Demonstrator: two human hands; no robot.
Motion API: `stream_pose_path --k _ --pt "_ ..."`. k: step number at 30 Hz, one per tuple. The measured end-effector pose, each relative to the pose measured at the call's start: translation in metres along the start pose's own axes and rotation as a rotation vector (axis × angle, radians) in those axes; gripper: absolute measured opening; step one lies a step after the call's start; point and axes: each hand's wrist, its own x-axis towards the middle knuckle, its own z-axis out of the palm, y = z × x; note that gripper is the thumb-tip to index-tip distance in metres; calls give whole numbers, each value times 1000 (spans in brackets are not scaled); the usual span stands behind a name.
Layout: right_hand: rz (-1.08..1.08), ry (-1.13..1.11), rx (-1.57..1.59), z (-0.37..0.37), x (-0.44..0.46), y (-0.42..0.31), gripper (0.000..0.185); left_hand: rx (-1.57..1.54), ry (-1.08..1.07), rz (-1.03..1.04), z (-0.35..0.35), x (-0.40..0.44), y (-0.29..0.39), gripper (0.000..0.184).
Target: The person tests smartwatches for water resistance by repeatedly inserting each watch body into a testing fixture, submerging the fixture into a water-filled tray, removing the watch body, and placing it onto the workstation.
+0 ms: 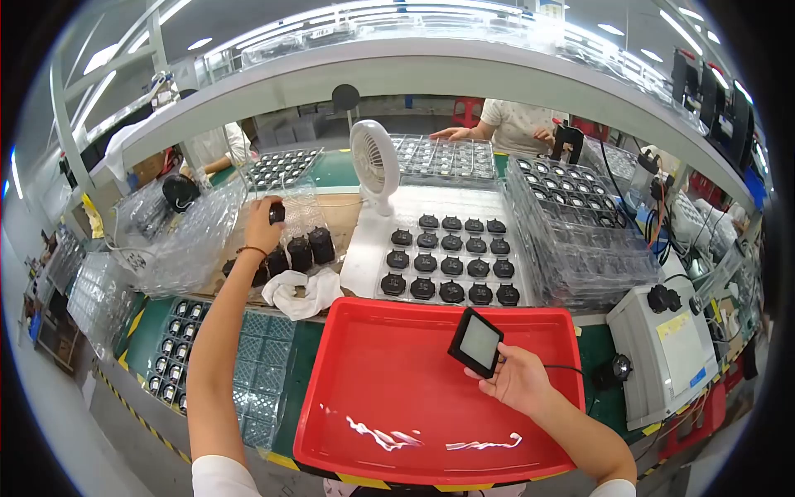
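Note:
My left hand reaches far forward, its fingers closed on a small black round part. Just below it stand several stacks of black round parts, partly hidden by my forearm. My right hand grips a black-framed flat panel with a pale face, tilted above the red tray. From behind the panel a dark cable runs right. Beyond the red tray, rows of black parts lie on a white sheet.
A small white fan stands behind the sheet. Clear plastic trays are stacked at right, beside a white machine. A white cloth lies left of centre. Across the bench sits another person; a shelf spans overhead.

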Motion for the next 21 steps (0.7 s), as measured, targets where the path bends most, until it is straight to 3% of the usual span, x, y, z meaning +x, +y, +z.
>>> stream_pose_path --k 7,9,11,15,17,19,21 --pt "44 71 133 -4 4 -4 37 223 -121 -114 53 39 -29 37" --pt "28 93 157 -5 3 -6 36 299 -378 71 64 54 -46 34" --pt "14 125 148 -1 4 -12 37 369 -450 -27 71 66 -46 33" --pt "-17 131 198 -8 6 -13 37 524 -807 159 102 87 -88 39" --pt "-64 140 221 -13 4 -14 37 529 -844 263 111 87 -91 42" --pt "-28 115 259 -15 7 -13 38 454 -749 330 106 78 -81 43" --pt "-37 128 281 -15 8 -14 39 306 -806 256 110 77 -80 41"
